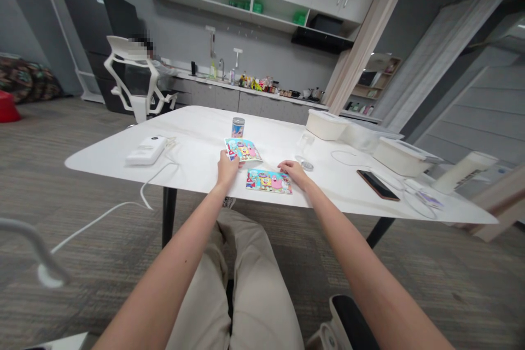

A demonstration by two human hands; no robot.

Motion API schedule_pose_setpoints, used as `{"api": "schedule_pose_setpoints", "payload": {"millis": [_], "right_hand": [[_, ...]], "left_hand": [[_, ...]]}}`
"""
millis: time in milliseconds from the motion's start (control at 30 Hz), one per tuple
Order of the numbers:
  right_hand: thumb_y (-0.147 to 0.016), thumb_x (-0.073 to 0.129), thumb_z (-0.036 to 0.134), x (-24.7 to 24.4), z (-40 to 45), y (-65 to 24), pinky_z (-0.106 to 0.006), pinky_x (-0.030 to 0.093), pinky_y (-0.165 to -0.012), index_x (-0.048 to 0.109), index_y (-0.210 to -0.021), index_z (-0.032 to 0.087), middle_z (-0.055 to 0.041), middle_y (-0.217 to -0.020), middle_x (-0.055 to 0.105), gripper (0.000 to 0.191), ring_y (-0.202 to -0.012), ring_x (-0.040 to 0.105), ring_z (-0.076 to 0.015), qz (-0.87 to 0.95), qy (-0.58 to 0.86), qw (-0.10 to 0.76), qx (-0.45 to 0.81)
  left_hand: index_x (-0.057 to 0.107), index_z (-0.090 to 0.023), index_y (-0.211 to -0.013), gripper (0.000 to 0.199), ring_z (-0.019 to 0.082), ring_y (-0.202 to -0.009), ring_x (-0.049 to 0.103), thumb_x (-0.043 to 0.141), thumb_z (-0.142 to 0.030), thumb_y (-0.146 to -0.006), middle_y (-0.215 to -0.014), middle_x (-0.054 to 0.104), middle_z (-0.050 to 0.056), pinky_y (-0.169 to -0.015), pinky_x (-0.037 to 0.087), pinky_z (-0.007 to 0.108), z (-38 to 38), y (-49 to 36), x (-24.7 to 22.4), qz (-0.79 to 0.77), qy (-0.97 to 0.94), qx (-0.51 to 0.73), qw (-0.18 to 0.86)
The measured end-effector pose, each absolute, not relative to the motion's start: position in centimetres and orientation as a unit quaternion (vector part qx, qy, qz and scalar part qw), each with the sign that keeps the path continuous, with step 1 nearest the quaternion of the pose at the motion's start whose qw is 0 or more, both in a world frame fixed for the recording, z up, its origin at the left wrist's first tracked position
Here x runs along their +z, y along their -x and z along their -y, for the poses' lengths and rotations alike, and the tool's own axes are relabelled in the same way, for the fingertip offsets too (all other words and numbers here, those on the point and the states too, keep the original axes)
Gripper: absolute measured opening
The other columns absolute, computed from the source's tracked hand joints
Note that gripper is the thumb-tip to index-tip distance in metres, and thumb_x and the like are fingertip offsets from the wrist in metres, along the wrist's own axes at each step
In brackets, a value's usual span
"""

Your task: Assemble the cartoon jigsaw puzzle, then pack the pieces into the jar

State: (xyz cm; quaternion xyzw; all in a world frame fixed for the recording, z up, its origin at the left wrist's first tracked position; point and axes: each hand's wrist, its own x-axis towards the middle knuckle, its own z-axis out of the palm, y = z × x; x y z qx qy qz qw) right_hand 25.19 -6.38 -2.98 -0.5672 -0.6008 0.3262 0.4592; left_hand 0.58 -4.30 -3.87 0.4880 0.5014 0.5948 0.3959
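Two bright cartoon picture cards lie on the white table (192,147). My left hand (227,169) is on the near left corner of the farther card (244,149), and its fingers seem to pinch that corner. My right hand (293,173) rests on the tabletop with its fingers apart, just beyond the top right corner of the nearer card (269,181). A small metal can (238,127) with a colourful label stands just behind the farther card.
A white boxy device (146,150) with a white cable lies to the left. A black phone (377,185) and white lidded boxes (326,124) sit to the right. A seated person (153,68) in a white chair (131,74) works at the back counter.
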Motion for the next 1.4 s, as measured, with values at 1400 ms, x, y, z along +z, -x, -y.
{"api": "schedule_pose_setpoints", "payload": {"millis": [1400], "right_hand": [[-0.068,0.062,0.019,-3.3,6.4,-24.9,-0.026,0.043,-0.067,0.067,-0.062,0.018,-0.0012,-0.065,0.068,0.008,-0.066,0.059,-0.0143,0.621,0.580,0.446,0.282]], "left_hand": [[0.059,-0.013,-0.104,0.036,0.029,-0.115,0.051,0.069,-0.024,-0.071,-0.098,0.054,0.010,-0.100,0.043,0.038,4.4,-0.9,-3.1,-0.601,-0.607,0.484,0.191]]}}
